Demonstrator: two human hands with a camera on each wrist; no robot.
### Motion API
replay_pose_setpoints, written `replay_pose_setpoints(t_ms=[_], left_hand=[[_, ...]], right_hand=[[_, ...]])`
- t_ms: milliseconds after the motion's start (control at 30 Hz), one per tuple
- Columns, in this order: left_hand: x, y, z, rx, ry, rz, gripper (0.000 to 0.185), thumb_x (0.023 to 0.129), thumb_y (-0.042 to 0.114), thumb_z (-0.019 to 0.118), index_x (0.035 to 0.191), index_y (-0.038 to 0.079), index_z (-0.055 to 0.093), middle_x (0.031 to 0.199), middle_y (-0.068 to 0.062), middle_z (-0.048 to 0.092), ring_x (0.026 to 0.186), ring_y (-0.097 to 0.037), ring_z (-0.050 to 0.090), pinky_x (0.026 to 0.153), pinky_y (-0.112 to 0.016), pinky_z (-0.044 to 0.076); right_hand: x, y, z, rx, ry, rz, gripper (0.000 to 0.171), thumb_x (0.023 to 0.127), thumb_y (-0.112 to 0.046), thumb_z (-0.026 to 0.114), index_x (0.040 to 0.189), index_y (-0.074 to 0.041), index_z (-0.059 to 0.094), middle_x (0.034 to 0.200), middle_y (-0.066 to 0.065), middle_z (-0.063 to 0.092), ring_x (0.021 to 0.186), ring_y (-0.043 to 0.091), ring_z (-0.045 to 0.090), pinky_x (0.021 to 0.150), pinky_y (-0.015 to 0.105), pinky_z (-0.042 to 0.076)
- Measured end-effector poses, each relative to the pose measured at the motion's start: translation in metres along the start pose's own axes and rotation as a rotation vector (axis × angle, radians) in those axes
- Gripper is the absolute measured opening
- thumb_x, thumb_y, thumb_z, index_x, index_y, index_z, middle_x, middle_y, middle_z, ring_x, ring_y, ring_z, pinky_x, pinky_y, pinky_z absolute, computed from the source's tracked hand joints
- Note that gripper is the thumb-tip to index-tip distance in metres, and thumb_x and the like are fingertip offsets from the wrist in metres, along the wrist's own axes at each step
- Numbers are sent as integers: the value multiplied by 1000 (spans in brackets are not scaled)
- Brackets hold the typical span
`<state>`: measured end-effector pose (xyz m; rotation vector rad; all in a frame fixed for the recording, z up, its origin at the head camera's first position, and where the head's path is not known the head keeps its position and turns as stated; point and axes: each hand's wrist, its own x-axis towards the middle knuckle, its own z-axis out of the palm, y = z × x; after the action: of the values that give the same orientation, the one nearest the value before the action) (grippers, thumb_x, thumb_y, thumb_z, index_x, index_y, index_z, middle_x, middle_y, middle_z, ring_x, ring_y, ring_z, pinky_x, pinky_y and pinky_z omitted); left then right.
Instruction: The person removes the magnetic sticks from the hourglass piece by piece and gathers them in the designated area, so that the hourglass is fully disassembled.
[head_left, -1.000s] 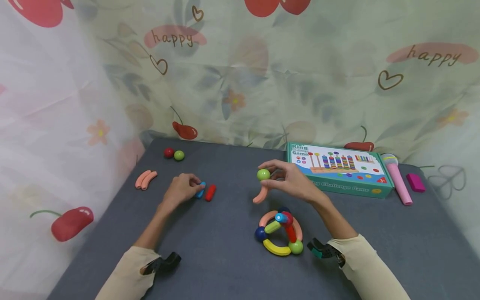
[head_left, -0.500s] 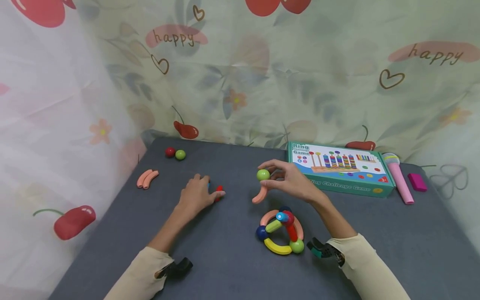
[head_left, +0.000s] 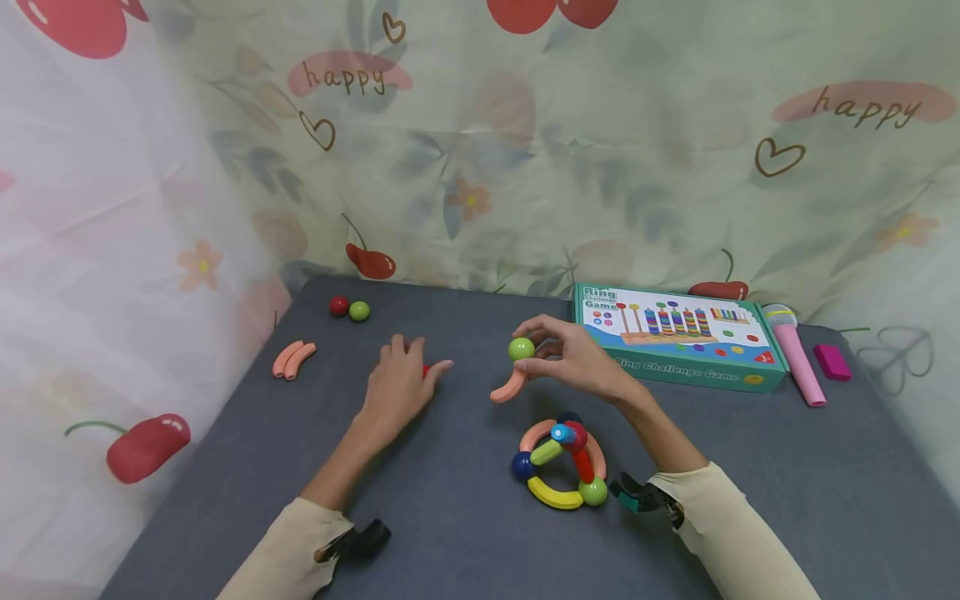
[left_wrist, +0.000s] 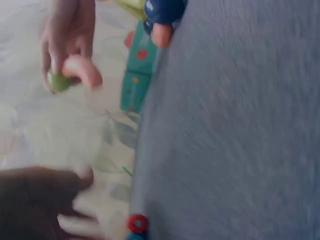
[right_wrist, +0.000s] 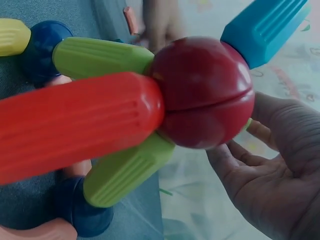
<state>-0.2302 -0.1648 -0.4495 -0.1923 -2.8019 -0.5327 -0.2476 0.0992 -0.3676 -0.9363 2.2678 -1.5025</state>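
My right hand (head_left: 570, 358) pinches a light green ball (head_left: 522, 348) between thumb and fingers. From that ball hangs a curved pink magnetic rod (head_left: 508, 388). My left hand (head_left: 397, 387), thumb spread out to the side, is over a short red rod (head_left: 426, 371), which it mostly covers. In the left wrist view a blue rod (left_wrist: 136, 236) shows beside the red one, near the blurred fingers. Below my right hand stands a built frame of rods and balls, with a yellow curved rod (head_left: 553, 495) in its base and a red ball (right_wrist: 205, 92) at its top.
At the far left lie a dark red ball (head_left: 339, 307), another green ball (head_left: 360, 311) and two curved pink rods (head_left: 294, 360). A game box (head_left: 678, 337) stands at the back right, beside a pink toy microphone (head_left: 795, 354) and a magenta block (head_left: 832, 362).
My left hand has moved right from pinching at the blue rod to lying spread over the rods. The pink rod under the right hand's ball has swung left, with that hand slightly left too.
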Motion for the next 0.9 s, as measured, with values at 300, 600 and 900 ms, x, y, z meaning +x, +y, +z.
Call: replay_pose_setpoints(t_ms=[300,600,900], left_hand=[[-6,37,-6,-221,80,477,28,78,28,73,100,13,66,91,1,56,76,-7,54,67,-19,46],[-13,28,-11,-180,89,366,23,85,28,64,103,14,63,92,3,56,72,-5,53,64,-19,46],[-21,10,-26,-252,124,281,19,86,18,64,104,11,62,86,4,54,64,-4,47,57,-21,42]], right_hand=[[11,3,7,150,-2,45,37,86,-7,62,114,4,40,100,22,54,80,34,65,73,43,51],[26,4,10,33,-42,-4,35,84,-8,65,108,6,45,98,20,52,77,33,64,74,45,50],[66,6,7,-326,-163,-181,27,82,-23,68,103,-10,57,91,1,60,74,13,62,70,29,50]])
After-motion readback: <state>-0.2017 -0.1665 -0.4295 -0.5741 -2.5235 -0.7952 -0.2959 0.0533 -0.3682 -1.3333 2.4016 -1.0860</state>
